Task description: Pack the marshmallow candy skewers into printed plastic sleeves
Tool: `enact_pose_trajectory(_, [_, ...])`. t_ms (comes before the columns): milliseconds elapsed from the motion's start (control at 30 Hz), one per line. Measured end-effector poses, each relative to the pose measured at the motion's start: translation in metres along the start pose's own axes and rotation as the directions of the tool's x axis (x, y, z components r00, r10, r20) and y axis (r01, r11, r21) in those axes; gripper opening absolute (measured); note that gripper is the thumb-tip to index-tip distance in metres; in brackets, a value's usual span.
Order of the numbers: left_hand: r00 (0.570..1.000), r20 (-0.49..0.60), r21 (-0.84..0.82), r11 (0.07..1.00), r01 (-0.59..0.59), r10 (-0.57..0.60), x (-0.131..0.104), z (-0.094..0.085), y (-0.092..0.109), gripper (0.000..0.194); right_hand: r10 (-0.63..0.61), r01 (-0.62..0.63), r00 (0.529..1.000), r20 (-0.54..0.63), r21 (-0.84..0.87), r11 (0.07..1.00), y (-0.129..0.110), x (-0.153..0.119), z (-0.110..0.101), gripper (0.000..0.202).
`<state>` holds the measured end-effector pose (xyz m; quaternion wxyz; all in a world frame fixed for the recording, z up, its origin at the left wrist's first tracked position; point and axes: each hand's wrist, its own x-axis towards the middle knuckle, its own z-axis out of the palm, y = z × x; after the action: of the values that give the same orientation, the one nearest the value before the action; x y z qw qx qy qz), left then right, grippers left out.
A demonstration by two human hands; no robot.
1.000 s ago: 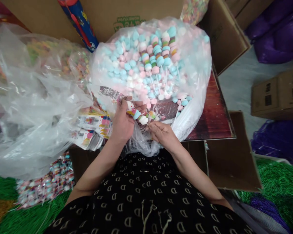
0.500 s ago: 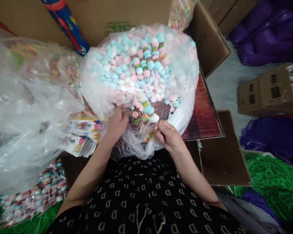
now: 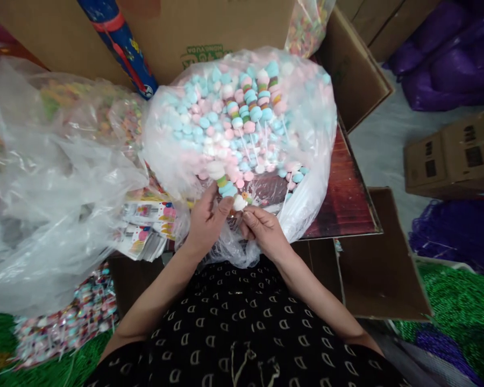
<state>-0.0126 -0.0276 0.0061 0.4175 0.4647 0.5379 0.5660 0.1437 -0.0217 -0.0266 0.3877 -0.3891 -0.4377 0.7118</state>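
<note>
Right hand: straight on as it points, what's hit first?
Likely the white candy at the near end of the candy skewer, just beyond the fingertips of the right hand. The left hand looks next, though depth is unclear.

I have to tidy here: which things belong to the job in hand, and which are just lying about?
Likely in the job: marshmallow skewer, held by left hand and right hand; marshmallow bag; laid-out skewers; gummy bag.

Apparently just lying about: blue-and-red tube; purple sacks; green shredded strands.
</note>
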Motion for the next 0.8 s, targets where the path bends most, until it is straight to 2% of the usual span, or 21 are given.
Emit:
enact_pose_trajectory(67, [0.996, 0.045, -0.185, 0.98, 0.079, -0.072, 0.001, 0.005, -0.007, 0.04, -0.035, 0.034, 0.999, -0.011, -0.075, 0.997, 0.002, 0.0, 0.005, 0.05])
enact_pose_trajectory(133, [0.993, 0.053, -0.285, 0.952, 0.116, -0.105, 0.002, 0.007, -0.014, 0.038, -0.05, 0.049, 0.999, -0.006, -0.131, 0.99, 0.003, 0.0, 0.008, 0.05])
enact_pose_trajectory(300, [0.995, -0.03, -0.315, 0.946, 0.081, -0.096, 0.003, 0.008, -0.02, 0.025, -0.099, 0.095, 0.995, -0.012, -0.189, 0.977, 0.005, 0.0, 0.012, 0.051])
enact_pose_trajectory(400, [0.989, 0.034, -0.384, 0.911, 0.148, -0.146, 0.004, 0.009, -0.016, 0.028, -0.094, 0.087, 0.995, -0.035, -0.164, 0.983, 0.007, 0.0, 0.013, 0.052])
enact_pose_trajectory(533, [0.957, 0.165, -0.541, 0.79, 0.289, -0.237, 0.006, 0.011, -0.007, 0.042, -0.04, 0.04, 0.999, -0.002, -0.118, 0.992, 0.006, -0.001, 0.012, 0.051])
enact_pose_trajectory(600, [0.951, 0.168, -0.575, 0.757, 0.309, -0.261, 0.007, 0.011, -0.004, 0.039, -0.028, 0.035, 0.999, 0.04, -0.181, 0.983, 0.003, -0.002, 0.01, 0.049])
enact_pose_trajectory(667, [0.957, 0.125, -0.597, 0.751, 0.284, -0.262, 0.008, 0.011, -0.002, 0.033, -0.152, 0.147, 0.988, 0.015, -0.35, 0.925, -0.004, -0.004, 0.007, 0.044])
enact_pose_trajectory(700, [0.959, 0.103, -0.609, 0.745, 0.271, -0.264, 0.008, 0.012, -0.002, 0.031, -0.27, 0.23, 0.963, -0.022, -0.459, 0.858, -0.008, -0.005, 0.006, 0.04])
enact_pose_trajectory(733, [0.96, 0.081, -0.623, 0.738, 0.258, -0.268, 0.008, 0.013, -0.002, 0.03, -0.403, 0.305, 0.914, -0.052, -0.568, 0.764, -0.012, -0.004, 0.005, 0.035])
enact_pose_trajectory(800, [0.957, 0.049, -0.648, 0.72, 0.249, -0.287, 0.007, 0.017, -0.002, 0.029, -0.618, 0.394, 0.785, -0.05, -0.729, 0.56, -0.019, -0.001, 0.005, 0.035])
